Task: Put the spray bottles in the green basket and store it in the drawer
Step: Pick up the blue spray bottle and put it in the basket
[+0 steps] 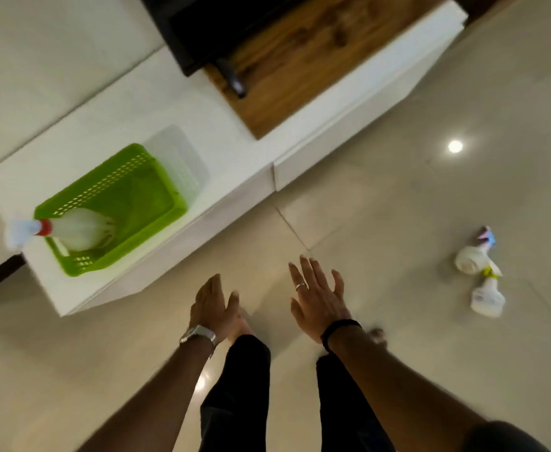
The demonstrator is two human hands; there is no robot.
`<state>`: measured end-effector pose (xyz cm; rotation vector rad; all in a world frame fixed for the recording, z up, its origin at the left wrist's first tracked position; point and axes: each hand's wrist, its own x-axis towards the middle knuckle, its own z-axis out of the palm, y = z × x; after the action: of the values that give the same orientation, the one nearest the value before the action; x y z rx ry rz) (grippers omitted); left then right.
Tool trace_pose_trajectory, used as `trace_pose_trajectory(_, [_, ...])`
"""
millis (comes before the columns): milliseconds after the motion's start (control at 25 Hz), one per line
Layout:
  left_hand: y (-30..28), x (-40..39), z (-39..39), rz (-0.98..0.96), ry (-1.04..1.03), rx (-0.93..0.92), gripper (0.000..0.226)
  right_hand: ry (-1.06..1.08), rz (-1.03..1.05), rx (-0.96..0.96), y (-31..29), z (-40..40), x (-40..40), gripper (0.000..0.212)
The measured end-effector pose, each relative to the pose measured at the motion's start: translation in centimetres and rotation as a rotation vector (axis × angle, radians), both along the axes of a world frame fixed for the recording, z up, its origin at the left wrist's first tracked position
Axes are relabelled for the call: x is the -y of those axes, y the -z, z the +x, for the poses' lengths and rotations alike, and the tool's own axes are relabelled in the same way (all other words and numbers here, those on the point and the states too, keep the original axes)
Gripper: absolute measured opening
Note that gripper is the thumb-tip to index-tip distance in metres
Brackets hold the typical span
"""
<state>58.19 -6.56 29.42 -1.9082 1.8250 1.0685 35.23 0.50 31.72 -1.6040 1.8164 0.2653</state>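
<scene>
Both hands were spread and empty: the green basket [111,208] sat beyond the left hand [214,308], two spray bottles [479,272] lay right of the right hand [319,298].

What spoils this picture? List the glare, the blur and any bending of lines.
Head view: a round lamp reflection glares off the glossy floor, with a fainter one between the legs; motion blur softens the bottle in the green basket, the two bottles on the floor and both open hands, left and right; the wide lens tilts and bows the white cabinet.
</scene>
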Motion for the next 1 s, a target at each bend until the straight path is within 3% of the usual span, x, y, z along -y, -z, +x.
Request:
trace_pose_trajectory(240, [-0.7, 1.3, -21.1, -0.062, 0.408, -0.087, 0.066, 0.363, 0.079, -0.085, 0.4, -16.6, -9.1, 0.075])
trace_pose_trajectory(560, [-1.4, -6.8, -46.2, -0.06, 0.724, -0.172, 0.064, 0.781, 0.096, -0.145, 0.4, -35.1, -20.1, 0.077])
trace_pose_trajectory(1000, [0.9, -10.9, -64.0, 0.049, 1.042, -0.111, 0.066, 1.198, 0.122, -0.077, 2.6, -48.2, -27.5, 0.075])
